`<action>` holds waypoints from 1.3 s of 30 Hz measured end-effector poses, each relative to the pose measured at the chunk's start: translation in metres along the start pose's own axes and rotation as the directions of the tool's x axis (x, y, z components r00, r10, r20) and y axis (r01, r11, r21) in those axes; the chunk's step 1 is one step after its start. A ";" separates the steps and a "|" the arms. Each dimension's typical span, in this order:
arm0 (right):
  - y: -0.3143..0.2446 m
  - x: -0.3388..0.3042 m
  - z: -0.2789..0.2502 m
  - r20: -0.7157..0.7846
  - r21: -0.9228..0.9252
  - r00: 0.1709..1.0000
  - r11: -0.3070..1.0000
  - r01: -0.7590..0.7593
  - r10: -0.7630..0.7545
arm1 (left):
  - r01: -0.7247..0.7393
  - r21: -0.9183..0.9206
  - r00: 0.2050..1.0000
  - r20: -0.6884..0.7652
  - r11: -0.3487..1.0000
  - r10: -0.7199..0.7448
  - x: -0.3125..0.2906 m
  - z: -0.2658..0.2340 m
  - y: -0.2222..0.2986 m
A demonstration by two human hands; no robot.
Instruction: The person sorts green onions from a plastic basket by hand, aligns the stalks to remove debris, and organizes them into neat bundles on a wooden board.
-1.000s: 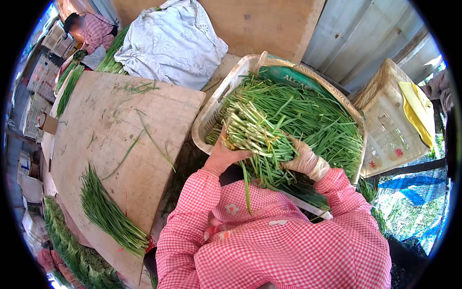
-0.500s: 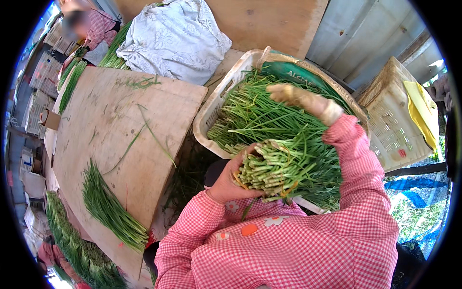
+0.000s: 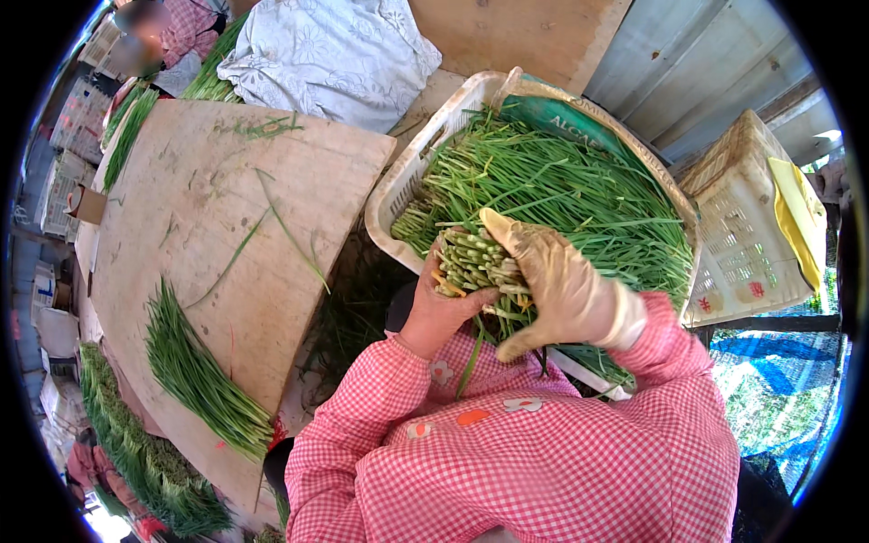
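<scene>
My bare left hand [image 3: 431,319] is wrapped round a thick bunch of chives [image 3: 472,257], its pale cut ends turned up toward me. A bit of yellow-orange band shows at the bunch's near side. At the bunch's right side is my right hand [image 3: 566,285] in a stained, cream-coloured glove. Its fingers and thumb are spread wide around the cut ends, and whether the palm presses on them is hidden. Behind and under both hands stands a white plastic crate [image 3: 391,233] heaped with loose long chives [image 3: 561,195].
On the wooden board [image 3: 217,226] at the left lies a chive bundle [image 3: 204,371] with a few stray leaves. More chives [image 3: 149,462] line the lower left. White patterned cloth [image 3: 330,63] covers a pile behind. Another crate [image 3: 747,226] stands right; a person [image 3: 186,36] sits far left.
My right hand has come down and left from above the heaped chives to the held bunch. My left hand keeps its grip and has shifted slightly left and up.
</scene>
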State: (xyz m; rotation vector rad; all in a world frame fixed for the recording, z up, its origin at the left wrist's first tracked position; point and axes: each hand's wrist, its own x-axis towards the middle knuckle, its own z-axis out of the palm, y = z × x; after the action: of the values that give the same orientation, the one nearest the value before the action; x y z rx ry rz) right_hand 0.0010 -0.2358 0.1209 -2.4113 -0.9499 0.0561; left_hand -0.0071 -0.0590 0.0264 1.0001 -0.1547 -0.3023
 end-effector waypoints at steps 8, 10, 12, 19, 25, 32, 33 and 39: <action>0.026 0.018 0.033 -0.045 0.447 0.990 0.889 -0.101 0.135 | 0.142 0.025 0.990 -0.004 0.990 -0.142 -0.001 -0.008 0.008; 0.030 0.019 0.025 0.033 0.803 0.989 0.585 -0.112 0.144 | 0.091 0.083 0.996 -0.024 0.992 -0.090 0.000 -0.007 0.006; 0.036 0.018 0.017 0.082 0.836 0.970 0.513 -0.192 0.228 | 0.024 0.087 0.999 -0.040 0.996 -0.021 0.000 -0.002 0.006; 0.042 0.025 0.010 0.114 0.764 0.961 0.597 -0.246 0.251 | 0.058 0.069 0.980 -0.194 0.996 -0.044 0.002 -0.001 0.003; 0.040 0.033 0.028 0.036 0.473 0.999 0.881 -0.017 0.000 | 0.056 0.221 0.989 -0.145 0.974 -0.024 -0.001 -0.001 0.001; 0.030 0.013 0.033 0.111 0.719 0.979 0.667 -0.197 0.169 | 0.068 0.274 0.997 0.017 0.959 -0.076 -0.011 -0.010 0.000; 0.028 0.007 0.033 0.048 0.716 0.981 0.679 -0.163 0.186 | 0.067 0.281 0.996 0.030 0.957 -0.079 -0.012 -0.008 0.002; 0.021 -0.012 0.036 -0.056 0.639 0.941 0.737 -0.222 0.333 | 0.026 0.277 0.999 0.023 0.960 -0.033 -0.014 -0.001 0.001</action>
State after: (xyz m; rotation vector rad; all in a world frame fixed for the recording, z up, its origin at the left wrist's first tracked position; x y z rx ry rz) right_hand -0.0035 -0.2389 0.0778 -1.8646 -0.3839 0.2386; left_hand -0.0196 -0.0532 0.0266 1.2772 -0.2112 -0.3277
